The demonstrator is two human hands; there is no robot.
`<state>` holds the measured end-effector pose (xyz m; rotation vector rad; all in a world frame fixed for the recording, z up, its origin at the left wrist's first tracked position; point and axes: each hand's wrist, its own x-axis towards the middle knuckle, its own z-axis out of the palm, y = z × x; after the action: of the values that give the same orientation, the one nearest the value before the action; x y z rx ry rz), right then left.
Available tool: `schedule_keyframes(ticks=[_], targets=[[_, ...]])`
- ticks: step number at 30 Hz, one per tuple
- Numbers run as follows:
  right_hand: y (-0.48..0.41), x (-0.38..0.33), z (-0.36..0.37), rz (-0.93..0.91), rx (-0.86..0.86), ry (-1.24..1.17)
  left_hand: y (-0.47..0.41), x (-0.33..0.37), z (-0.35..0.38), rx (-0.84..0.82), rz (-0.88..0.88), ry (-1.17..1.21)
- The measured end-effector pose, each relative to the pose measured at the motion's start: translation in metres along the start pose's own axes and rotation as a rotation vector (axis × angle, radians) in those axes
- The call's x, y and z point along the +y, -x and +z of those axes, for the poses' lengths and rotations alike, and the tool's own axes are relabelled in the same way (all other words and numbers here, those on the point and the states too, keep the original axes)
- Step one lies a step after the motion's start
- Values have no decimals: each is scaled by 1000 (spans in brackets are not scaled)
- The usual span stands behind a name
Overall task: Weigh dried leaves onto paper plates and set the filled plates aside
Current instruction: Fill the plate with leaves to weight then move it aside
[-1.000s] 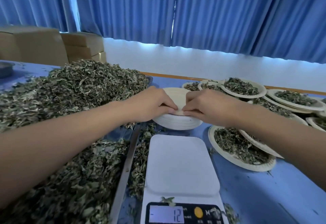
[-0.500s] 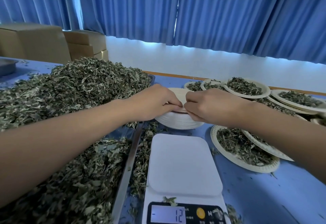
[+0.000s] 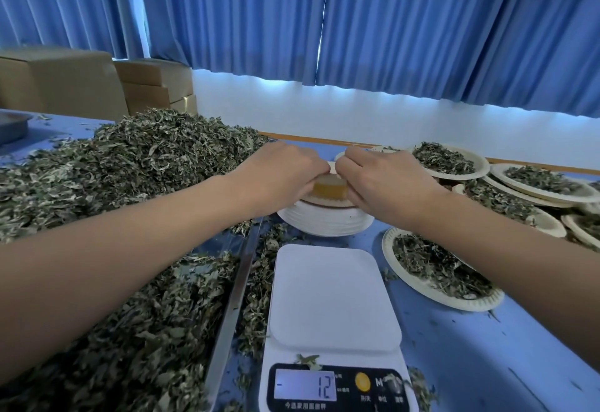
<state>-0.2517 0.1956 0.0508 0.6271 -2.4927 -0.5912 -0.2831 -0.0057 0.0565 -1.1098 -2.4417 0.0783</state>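
Partway: filled plates (image 3: 482, 166) aside at right, leaf heap (image 3: 146, 158) left to weigh, left hand (image 3: 285, 174) and right hand (image 3: 386, 181) both pinching the top plate (image 3: 332, 168) on the stack (image 3: 324, 221) behind the bare scale (image 3: 334, 298)

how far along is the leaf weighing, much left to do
Done: several filled plates sit set aside on the right. In hand: the left hand and right hand pinch the top plate at the stack of empty plates. The scale is bare, its display showing minus 12. Left: a big pile of dried leaves suggests many more rounds.
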Motion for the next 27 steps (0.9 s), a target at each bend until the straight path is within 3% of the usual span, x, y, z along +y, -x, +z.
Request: schedule_keyframes(ticks=[2, 4, 6, 10, 14, 16, 20, 22, 24, 27], targets=[[11, -7, -7, 5, 60, -35, 10, 6, -5, 17, -24, 37], [33, -18, -11, 12, 234, -134, 27, 19, -12, 56, -22, 104], [61, -29, -8, 119, 450, -293, 49, 37, -19, 46, -2, 159], [121, -48, 1, 381, 614, -629, 91, 67, -26, -42, 96, 208], [153, -53, 6, 491, 538, -663, 117, 75, -22, -146, 153, 348], [161, -56, 7, 523, 476, -661, 127, 74, -20, -183, 72, 534], [164, -61, 5, 502, 420, -644, 140, 65, -21, 27, -127, 762], [163, -63, 4, 505, 382, -644, 145, 59, -22, 198, -245, 707], [165, -64, 6, 493, 331, -654, 151, 51, -21, 237, -380, 449], [169, -68, 5, 473, 288, -653, 160, 41, -14, -106, -552, 148]])
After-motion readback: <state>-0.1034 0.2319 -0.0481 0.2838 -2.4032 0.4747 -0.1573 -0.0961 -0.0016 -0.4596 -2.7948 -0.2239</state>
